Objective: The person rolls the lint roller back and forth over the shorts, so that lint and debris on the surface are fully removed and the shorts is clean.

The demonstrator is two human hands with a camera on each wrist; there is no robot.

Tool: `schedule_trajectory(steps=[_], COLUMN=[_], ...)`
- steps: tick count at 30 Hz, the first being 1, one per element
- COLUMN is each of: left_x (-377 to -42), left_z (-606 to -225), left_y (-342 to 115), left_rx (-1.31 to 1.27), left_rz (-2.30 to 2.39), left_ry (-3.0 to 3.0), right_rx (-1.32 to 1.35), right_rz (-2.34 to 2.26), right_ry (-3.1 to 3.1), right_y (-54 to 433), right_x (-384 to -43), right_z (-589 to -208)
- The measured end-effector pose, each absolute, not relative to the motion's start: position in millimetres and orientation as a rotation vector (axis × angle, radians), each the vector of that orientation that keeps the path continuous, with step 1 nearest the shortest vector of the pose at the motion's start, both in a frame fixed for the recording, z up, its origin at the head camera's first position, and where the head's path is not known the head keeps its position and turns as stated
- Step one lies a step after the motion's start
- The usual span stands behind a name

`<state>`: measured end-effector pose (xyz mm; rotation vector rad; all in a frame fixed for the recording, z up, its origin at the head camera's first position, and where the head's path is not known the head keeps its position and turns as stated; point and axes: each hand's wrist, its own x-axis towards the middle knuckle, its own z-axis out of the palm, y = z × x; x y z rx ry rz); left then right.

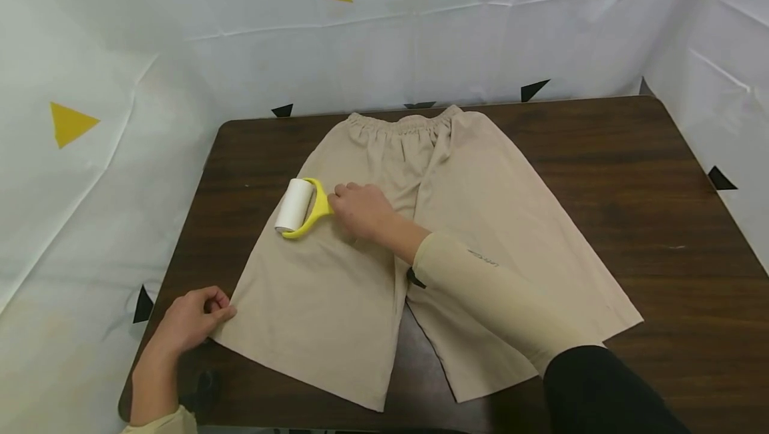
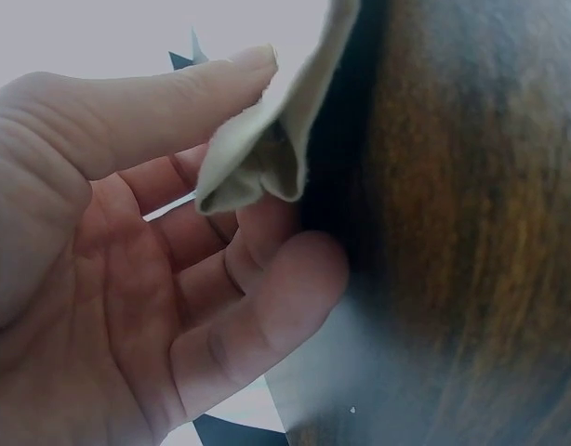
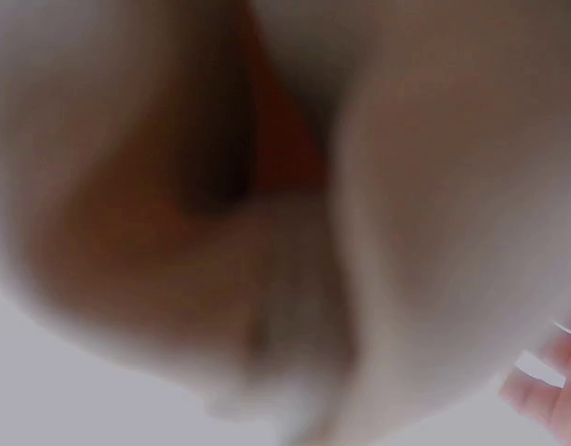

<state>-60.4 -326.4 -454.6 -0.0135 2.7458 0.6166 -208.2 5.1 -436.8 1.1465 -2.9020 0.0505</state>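
Note:
Beige wide-legged shorts [image 1: 324, 300] with a gathered elastic waist lie spread flat, waistband at the far side. My right hand [image 1: 363, 210] grips the yellow handle of a lint roller [image 1: 294, 205], whose white roll lies over the upper part of the left leg. In the right wrist view the holding hand is a close blur. At the outer corner of the left leg's hem, my left hand [image 1: 192, 317] pinches the cloth. The left wrist view shows the folded hem [image 2: 258, 163] between its thumb and fingers, the other fingers curled loosely below.
A dark wood-grain table [image 1: 655, 207] with rounded corners lies under the shorts. White sheeting [image 1: 384, 60] with yellow and black triangles encloses its back and sides. My right forearm, in a beige sleeve [image 1: 492, 287], crosses over the shorts' right leg.

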Motion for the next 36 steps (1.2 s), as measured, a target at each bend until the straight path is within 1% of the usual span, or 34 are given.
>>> schedule_trajectory(steps=[7, 13, 24, 36], left_x=[-60, -60, -59, -59], left_z=[-455, -455, -456, -455], left_y=[-326, -327, -326, -326], left_rx=[-0.03, -0.037, -0.046, -0.061], left_rz=[0.612, 0.61, 0.622, 0.633], left_ry=[2.749, 2.745, 2.745, 2.735], right_rx=[1.173, 1.208, 1.244, 1.178], right_rz=[0.052, 0.154, 0.232, 0.302], right_ry=[-2.927, -2.934, -2.903, -2.936], right_y=[21, 48, 120, 202], right_x=[-200, -195, -181, -166], right_z=[-432, -429, -420, -418])
